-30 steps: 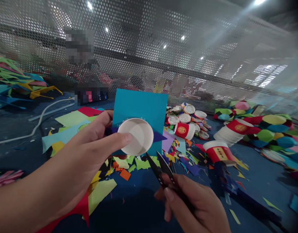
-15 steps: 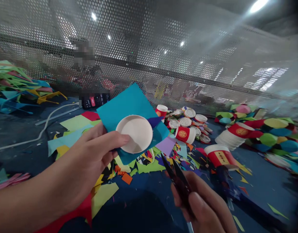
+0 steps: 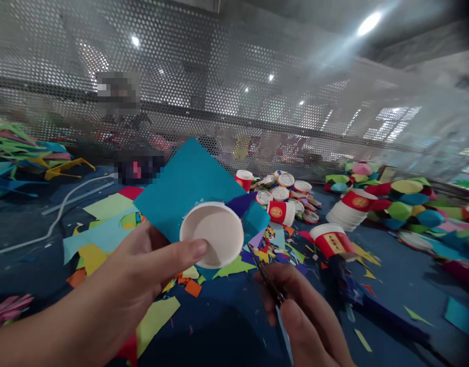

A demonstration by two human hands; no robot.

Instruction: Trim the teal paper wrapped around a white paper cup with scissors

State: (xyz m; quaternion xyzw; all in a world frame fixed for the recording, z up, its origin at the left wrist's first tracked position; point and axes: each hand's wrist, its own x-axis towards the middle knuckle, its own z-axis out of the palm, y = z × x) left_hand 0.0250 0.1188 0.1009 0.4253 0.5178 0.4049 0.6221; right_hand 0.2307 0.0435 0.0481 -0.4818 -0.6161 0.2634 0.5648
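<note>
My left hand grips a sheet of teal-blue paper together with a shallow white round paper cup piece, the thumb pressed on its inner face. A dark blue paper point sticks out beside the piece's upper right rim. Lower right of the sheet, my right hand is closed round dark scissors. Their blades point up and left toward the paper, apart from it. The fingers cover most of the handles.
Coloured paper scraps litter the dark blue table. Red-and-white paper cups and cut cup pieces lie behind. To the right are a stack of cups and a dark blue glue gun. A perforated metal screen stands behind.
The paper and cup piece have tilted and come slightly lower in view. The scissor blades, spread apart before, now look closed together. The whole view has shifted a little.
</note>
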